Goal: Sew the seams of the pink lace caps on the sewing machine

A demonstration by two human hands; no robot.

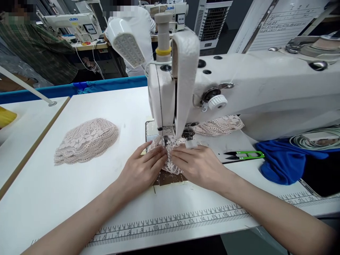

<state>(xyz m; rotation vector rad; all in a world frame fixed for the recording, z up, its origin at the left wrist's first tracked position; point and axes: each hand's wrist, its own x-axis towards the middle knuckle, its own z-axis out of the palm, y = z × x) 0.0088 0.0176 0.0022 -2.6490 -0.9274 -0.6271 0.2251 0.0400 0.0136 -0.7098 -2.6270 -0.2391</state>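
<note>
A pale pink lace piece (172,163) lies under the presser foot of a white sewing machine (186,81). Flat on its left side rests my left hand (142,166), fingers stretched out toward the needle. My right hand (200,164) lies on the lace from the other side, its fingers extended and partly under the machine head. Both palms face down and press the lace against the machine bed. A stack of matching lace pieces (87,141) sits on the table to the left. More lace (219,125) lies behind the needle, beneath the machine arm.
Green thread snips (245,155) lie right of my right hand, beside a blue cloth (281,161) and a dark phone (322,173). A printed ruler (159,226) runs along the front edge. Two people and other sewing machines (71,26) are beyond the blue-edged table.
</note>
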